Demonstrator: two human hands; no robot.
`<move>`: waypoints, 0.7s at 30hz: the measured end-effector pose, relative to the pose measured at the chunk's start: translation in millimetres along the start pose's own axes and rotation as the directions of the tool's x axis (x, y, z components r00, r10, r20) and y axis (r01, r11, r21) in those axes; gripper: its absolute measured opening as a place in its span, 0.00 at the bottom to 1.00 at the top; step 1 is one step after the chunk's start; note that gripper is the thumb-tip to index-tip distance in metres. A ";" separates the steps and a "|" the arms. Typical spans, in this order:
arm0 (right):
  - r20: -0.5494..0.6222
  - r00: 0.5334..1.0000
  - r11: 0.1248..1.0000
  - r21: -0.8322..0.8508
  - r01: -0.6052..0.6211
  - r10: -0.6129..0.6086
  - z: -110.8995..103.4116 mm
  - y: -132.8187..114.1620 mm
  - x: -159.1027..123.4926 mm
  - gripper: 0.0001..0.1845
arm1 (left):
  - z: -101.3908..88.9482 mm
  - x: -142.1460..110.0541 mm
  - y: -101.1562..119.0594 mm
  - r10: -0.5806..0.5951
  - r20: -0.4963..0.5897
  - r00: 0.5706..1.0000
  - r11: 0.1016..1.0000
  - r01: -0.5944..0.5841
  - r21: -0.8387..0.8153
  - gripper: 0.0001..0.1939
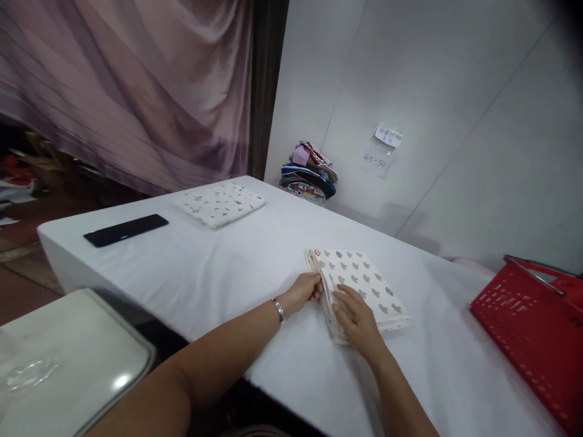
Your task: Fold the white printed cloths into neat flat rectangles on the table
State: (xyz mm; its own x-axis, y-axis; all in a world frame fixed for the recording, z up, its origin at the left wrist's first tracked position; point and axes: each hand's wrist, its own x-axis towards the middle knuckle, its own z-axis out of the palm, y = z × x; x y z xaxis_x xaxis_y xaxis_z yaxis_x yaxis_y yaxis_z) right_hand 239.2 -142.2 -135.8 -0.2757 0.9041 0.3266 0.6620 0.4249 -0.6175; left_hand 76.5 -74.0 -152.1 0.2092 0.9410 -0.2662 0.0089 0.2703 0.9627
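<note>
A folded white cloth (364, 279) printed with grey mouse-head shapes and a few coloured ones lies on the white-covered table (255, 273) in front of me. My left hand (306, 290), with a bracelet on its wrist, has its fingers curled and pinches the cloth's left folded edge. Flat on top of the cloth, near that same edge, rests my right hand (357, 318) with its fingers stretched out. Several layers show along the folded side.
A second folded printed cloth (223, 203) and a black flat slab (127, 229) lie at the far left. Folded clothes (310, 173) are stacked by the wall. A red basket (528, 328) stands on the right, a white lidded box (68, 364) at lower left. A pink curtain (159, 79) hangs behind.
</note>
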 end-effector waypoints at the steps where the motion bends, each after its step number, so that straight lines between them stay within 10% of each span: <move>1: 0.038 0.999 1.000 -0.015 0.003 -0.003 1.6 3.5 -0.1 0.19 | -1.0 2.7 -0.9 0.018 -0.001 1.000 0.999 -0.018 0.043 0.13; 14: 0.149 0.981 0.977 0.151 -0.150 0.128 -5.7 0.5 2.9 0.24 | -48.7 38.8 7.2 0.350 0.086 0.933 0.663 -0.312 0.680 0.12; 21: 0.188 0.920 0.866 0.317 -0.387 0.343 -22.6 -3.7 8.6 0.24 | -55.3 39.4 9.1 0.417 0.246 0.875 0.281 -0.382 0.880 0.14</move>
State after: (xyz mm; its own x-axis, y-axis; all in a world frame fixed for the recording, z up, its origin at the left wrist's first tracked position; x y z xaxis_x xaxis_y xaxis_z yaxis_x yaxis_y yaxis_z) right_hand 250.2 -137.0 -114.5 -0.1578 0.9864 -0.0456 0.4591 0.0324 -0.8878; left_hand 30.8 -23.2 -156.4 0.4274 0.8859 0.1801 0.7836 -0.4624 0.4149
